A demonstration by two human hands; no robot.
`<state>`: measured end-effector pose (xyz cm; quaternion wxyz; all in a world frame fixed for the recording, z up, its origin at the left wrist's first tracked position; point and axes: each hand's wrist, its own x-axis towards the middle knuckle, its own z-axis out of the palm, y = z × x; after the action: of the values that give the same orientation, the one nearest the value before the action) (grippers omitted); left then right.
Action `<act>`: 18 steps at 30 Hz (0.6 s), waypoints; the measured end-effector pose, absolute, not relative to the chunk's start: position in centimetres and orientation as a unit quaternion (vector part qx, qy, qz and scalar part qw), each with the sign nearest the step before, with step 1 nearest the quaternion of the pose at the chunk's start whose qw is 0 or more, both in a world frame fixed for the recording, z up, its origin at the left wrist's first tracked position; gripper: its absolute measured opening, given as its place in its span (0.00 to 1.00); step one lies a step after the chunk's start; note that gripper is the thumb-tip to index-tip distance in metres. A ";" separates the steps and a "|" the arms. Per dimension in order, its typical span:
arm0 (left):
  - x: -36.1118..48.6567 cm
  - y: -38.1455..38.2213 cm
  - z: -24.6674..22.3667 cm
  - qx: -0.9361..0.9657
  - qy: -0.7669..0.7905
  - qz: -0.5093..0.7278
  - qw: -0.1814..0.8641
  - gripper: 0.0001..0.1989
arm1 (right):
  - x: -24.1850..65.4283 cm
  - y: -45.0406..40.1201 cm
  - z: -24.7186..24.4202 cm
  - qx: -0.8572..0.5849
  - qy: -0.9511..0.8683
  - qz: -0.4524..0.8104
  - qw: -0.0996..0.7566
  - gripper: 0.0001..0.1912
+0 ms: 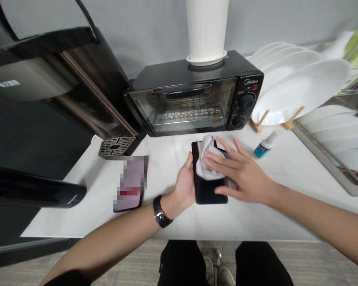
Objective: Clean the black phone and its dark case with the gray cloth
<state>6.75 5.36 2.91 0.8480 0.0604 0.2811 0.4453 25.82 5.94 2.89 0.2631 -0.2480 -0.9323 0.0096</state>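
A black phone (207, 192) with a dark screen is in my left hand (183, 182). The thumb runs along the phone's left edge, and the other fingers are hidden beneath it. Across the screen's upper part lies a crumpled pale grey cloth (205, 171). My right hand (241, 171) presses this cloth against the glass with its fingertips, thumb and fingers spread apart. Left of my left hand, a second phone (133, 182) lies on the white counter (167, 155), its screen blurred out. A small spray bottle (264, 147) with a blue label stands beyond my right hand.
Behind the phone sits a black toaster oven (193, 103) with a white pot (207, 28) on top. A dark drinks machine (107, 107) with a drip tray fills the left. White plates (304, 87) stand in a wooden rack at right, near more stacked dishes (343, 135).
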 end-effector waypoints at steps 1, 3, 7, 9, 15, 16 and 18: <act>6.8 5.4 2.9 0.055 0.286 0.434 0.853 0.30 | 25.8 6.0 2.9 -0.206 -0.945 0.018 0.252 0.33; 6.9 5.3 3.0 0.050 0.289 0.427 0.855 0.29 | 25.9 6.1 2.8 -0.164 -0.957 0.026 0.239 0.30; 6.9 5.3 3.3 0.059 0.275 0.465 0.840 0.27 | 25.9 6.3 3.0 -0.293 -0.919 -0.003 0.263 0.36; 6.8 5.3 3.4 0.054 0.285 0.444 0.848 0.28 | 25.7 5.9 3.1 -0.250 -0.937 0.005 0.243 0.38; 6.7 5.3 3.0 0.072 0.293 0.429 0.851 0.30 | 25.6 5.7 3.1 -0.259 -0.937 -0.004 0.233 0.36; 6.8 5.3 2.8 0.073 0.286 0.445 0.845 0.29 | 25.7 5.8 3.1 -0.299 -0.922 -0.013 0.246 0.37; 6.7 5.3 2.6 0.068 0.282 0.454 0.842 0.28 | 25.7 5.9 3.2 -0.305 -0.919 -0.011 0.250 0.36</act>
<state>6.74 5.30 2.64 0.8424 0.0681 0.2822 0.4540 25.73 5.91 3.17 0.2499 -0.3047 -0.9190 -0.0113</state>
